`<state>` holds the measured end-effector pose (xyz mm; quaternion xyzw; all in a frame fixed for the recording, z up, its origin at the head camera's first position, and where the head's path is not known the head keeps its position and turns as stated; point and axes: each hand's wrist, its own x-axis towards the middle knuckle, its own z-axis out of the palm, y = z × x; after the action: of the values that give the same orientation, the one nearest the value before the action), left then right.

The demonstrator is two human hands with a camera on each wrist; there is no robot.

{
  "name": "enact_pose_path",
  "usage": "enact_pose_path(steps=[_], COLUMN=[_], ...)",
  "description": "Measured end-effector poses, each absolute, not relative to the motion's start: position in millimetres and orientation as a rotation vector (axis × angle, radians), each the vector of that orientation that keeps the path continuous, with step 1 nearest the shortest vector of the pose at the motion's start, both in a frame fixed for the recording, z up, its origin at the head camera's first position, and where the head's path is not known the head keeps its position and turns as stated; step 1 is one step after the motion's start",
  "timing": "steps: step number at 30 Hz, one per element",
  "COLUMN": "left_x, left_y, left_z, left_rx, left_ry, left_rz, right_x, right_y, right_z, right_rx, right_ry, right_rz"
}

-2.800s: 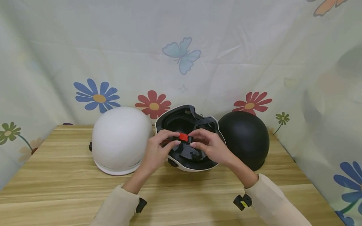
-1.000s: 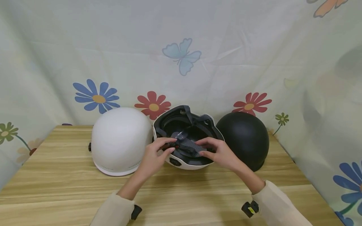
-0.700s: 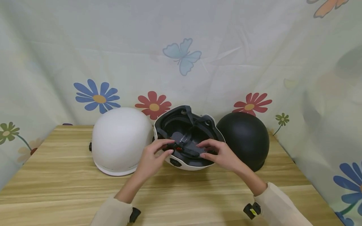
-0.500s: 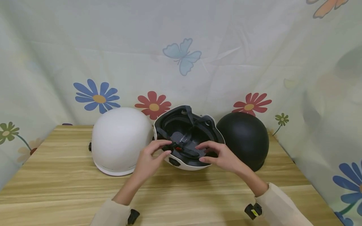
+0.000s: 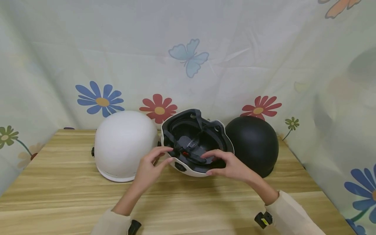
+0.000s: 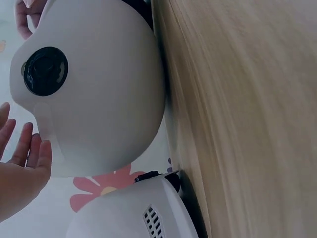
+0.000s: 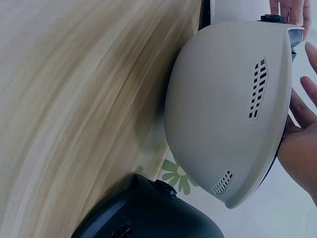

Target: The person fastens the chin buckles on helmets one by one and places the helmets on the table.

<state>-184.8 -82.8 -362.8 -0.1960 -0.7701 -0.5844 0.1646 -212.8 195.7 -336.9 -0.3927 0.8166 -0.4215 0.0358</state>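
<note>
An upturned white helmet (image 5: 183, 127) lies in the middle with its black lining showing. Inside it the chin strap's buckle (image 5: 185, 153) shows a bit of red. My left hand (image 5: 148, 169) is at the helmet's near left rim, thumb and fingers apart, holding nothing. My right hand (image 5: 232, 165) reaches over the near right rim, fingers above the lining and thumb low by the shell; whether it touches is unclear. From the left wrist, a round black dial (image 6: 45, 71) shows on the shell. The right wrist view shows vent slots (image 7: 258, 88) along its side.
A white helmet (image 5: 125, 143) stands dome up on the left, close beside the upturned one. On the right sits a black helmet (image 5: 253, 145), also dome up. All are on a wood-grain table (image 5: 188, 202) before a flowered cloth (image 5: 188, 26).
The red buckle, pinched by both hands earlier, has been lowered into the helmet and let go. My left hand has drawn back to the left; my right thumb has moved down toward the rim.
</note>
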Motion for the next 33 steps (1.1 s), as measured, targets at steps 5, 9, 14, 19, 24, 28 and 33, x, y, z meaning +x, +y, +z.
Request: enact_pose_path(steps=[5, 9, 14, 19, 24, 28, 33], left_x=[-184.6, -184.2, -185.2, -186.0, -186.8, -187.0, -185.9], left_y=[-86.9, -89.8, -95.5, -101.5, -104.6, -106.1, -106.4], left_z=[-364.7, -366.6, -372.4, -375.8, -375.8, -374.5, -370.8], left_rx=[-0.552, -0.539, -0.531, -0.502, -0.501, -0.518, -0.556], left_ry=[-2.195, -2.202, -2.218, -2.284, -2.334, -2.367, -2.401], left_rz=[-1.690, -1.699, -1.727, -1.782, -1.780, -1.770, -1.761], right_x=[-211.6, -210.2, -208.5, -206.6, -204.4, -203.1, -203.2], right_y=[194.9, 193.9, 192.5, 189.7, 185.5, 180.9, 177.2], right_z=[-340.5, -342.2, -344.7, -347.8, -349.1, -349.9, -351.1], right_rx=[-1.240, -1.244, -1.232, -1.219, -1.202, -1.186, -1.181], right_ry=[2.531, 2.553, 2.559, 2.568, 2.581, 2.622, 2.661], right_rz=[-1.271, -1.263, -1.258, -1.220, -1.185, -1.160, -1.152])
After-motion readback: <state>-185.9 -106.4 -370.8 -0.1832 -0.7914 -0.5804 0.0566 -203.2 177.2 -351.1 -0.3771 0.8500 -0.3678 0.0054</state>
